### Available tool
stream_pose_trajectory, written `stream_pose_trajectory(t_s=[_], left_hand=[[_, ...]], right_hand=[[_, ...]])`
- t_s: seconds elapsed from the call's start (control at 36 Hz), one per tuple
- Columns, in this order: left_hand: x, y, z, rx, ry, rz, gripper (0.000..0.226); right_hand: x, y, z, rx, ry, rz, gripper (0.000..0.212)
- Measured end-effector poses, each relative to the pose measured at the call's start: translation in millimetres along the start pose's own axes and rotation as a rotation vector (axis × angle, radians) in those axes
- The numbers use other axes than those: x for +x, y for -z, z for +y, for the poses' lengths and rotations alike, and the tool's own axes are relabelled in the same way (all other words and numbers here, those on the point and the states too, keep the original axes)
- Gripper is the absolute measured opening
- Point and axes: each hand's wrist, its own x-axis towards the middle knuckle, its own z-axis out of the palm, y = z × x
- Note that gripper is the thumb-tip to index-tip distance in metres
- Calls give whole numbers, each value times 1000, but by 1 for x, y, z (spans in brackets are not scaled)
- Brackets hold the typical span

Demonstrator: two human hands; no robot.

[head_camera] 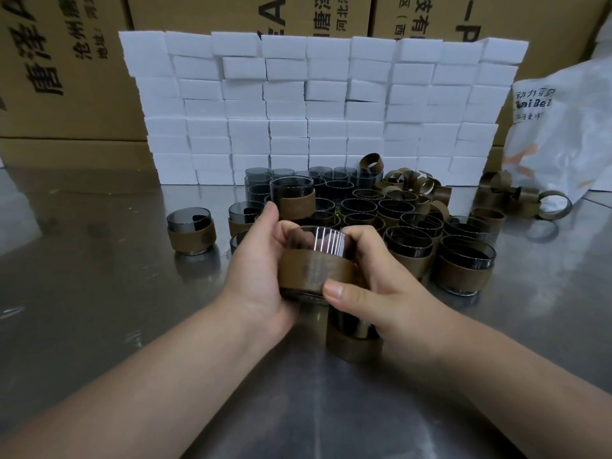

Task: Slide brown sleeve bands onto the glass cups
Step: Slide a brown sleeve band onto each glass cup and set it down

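Over the middle of the surface (99,309), the left grip (261,266) and the right grip (374,286) both clasp one glass cup (318,241), fingers curled round it, with the right thumb pressed on its brown sleeve band (314,271). The cup is smoky clear glass with light streaks on its wall; the matte band wraps its lower half. Another banded cup (354,342) stands under the right wrist. The surface is scuffed, reflective metal. Toward its far edge crowd dark cups (381,210) and loose bands (410,187), then stacked white boxes (314,104). Printed cartons (66,77) stand behind, and a plastic bag (563,134) lies at the far right corner.
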Motion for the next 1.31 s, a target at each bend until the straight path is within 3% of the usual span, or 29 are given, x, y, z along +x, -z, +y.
stream_pose_trajectory(t_s=[0.22, 0.39, 0.83, 1.11, 1.31], left_hand=[[2, 2, -5, 45, 16, 97, 49], [1, 2, -4, 135, 20, 73, 59], [2, 7, -3, 301, 24, 107, 66], [4, 6, -2, 312, -42, 110, 67], [7, 9, 2, 438, -228, 137, 74]], right_hand=[[0, 1, -2, -91, 3, -17, 40], [0, 3, 0, -88, 1, -26, 45], [0, 0, -3, -115, -4, -15, 27], [-1, 0, -4, -86, -4, -21, 26], [1, 5, 0, -427, 31, 45, 34]])
